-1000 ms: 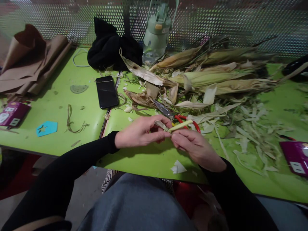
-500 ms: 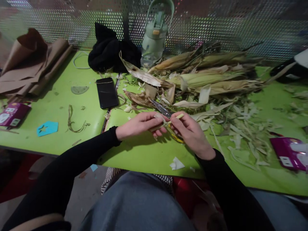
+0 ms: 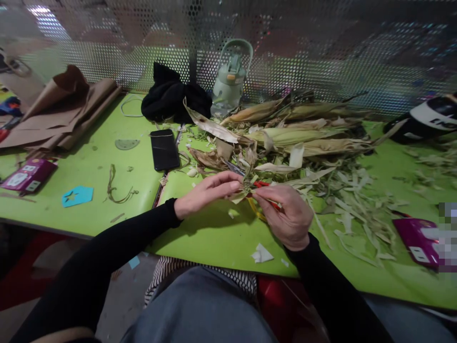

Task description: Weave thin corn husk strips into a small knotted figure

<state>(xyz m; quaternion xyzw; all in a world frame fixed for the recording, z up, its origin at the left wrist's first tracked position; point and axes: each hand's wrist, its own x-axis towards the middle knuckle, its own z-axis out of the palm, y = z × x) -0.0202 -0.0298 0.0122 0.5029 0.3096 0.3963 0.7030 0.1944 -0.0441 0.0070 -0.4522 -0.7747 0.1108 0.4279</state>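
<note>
Above the table's front edge, my left hand (image 3: 212,188) and my right hand (image 3: 285,212) meet over a small frayed bundle of corn husk (image 3: 247,185). The left thumb and fingers close on its left side, the fingers fairly straight. From the right, my thumb and fingertips pinch its lower end. Scissors lie under and behind the bundle; their metal blades (image 3: 234,167) point away to the left, while the red and yellow handles are partly covered by my right hand.
Corn husks (image 3: 296,135) are heaped behind my hands, with shredded strips (image 3: 357,209) to the right. A phone (image 3: 164,149), black cloth (image 3: 174,97), green bottle (image 3: 228,83) and brown paper (image 3: 71,114) lie or stand farther back. A purple box (image 3: 30,176) sits left.
The bundle has been turned, so its frayed end now shows upward and the pale stalk by my right hand is out of sight. My right hand has rolled over, and the camera view has shifted.
</note>
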